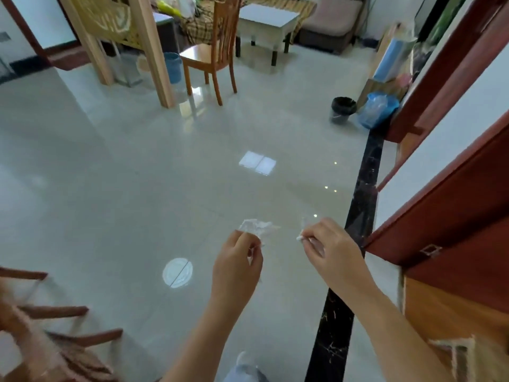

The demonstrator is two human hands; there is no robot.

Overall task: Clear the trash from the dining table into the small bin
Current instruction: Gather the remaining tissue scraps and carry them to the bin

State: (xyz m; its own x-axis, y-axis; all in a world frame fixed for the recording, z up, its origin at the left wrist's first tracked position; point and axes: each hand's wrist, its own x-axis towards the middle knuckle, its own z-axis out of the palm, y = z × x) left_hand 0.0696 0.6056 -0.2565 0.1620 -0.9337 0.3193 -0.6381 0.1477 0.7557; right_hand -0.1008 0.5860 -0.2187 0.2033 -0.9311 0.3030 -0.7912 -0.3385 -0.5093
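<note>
My left hand [237, 267] pinches a crumpled clear plastic wrapper [256, 226] that sticks up above the fingers. My right hand [327, 245] is closed on a small white scrap of trash [299, 238], of which only the tip shows at the fingertips. Both hands are held out over the glossy tiled floor. A small dark bin lined with a black bag [342, 109] stands on the floor far ahead at the right, near the wall. The dining table is out of view.
A blue plastic bag [378, 109] lies right beside the bin. A red-brown door frame [451, 188] and a black marble strip [358, 205] run along the right. A wooden chair [212, 51] stands far ahead, another chair [52, 334] at the near left.
</note>
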